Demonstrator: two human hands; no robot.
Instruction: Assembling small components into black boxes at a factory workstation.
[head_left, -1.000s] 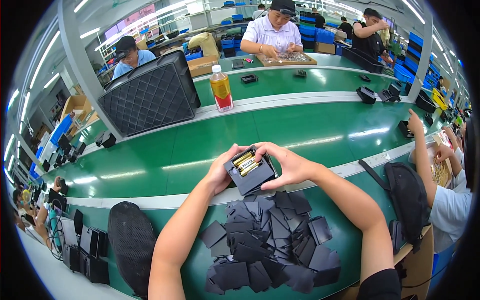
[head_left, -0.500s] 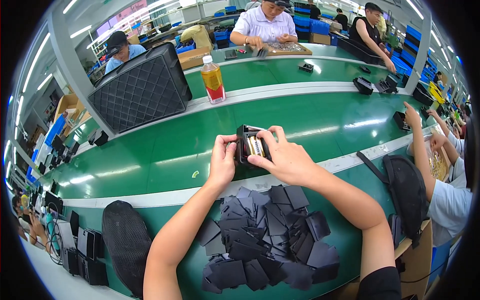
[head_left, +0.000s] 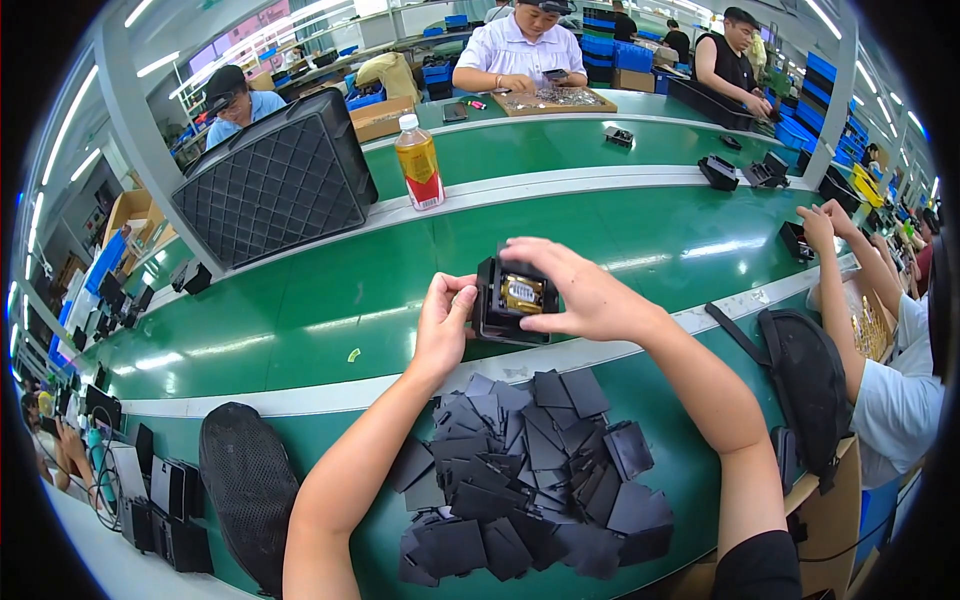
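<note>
Left hand (head_left: 443, 325): thumb and fingers pinching the left rim of the black battery box (head_left: 493, 312).
Right hand (head_left: 592, 295): thumb and fingers spread around its right side; pressing or not, I can't tell.
Box: three o'clock from the left grip, nine from the right; longer side unclear.
Gold batteries (head_left: 522, 293): inside.
Black plastic plates (head_left: 540, 450): heaped at six o'clock on the green table (head_left: 690, 505).

The right hand (head_left: 592, 300) hides one side of the black housing (head_left: 486, 312) — its fingertip contact is unclear. Upper plates (head_left: 540, 440) cover others; a dark crate (head_left: 275, 185) blocks a co-worker (head_left: 236, 108) — the lower edge crops the left forearm (head_left: 335, 495).
</note>
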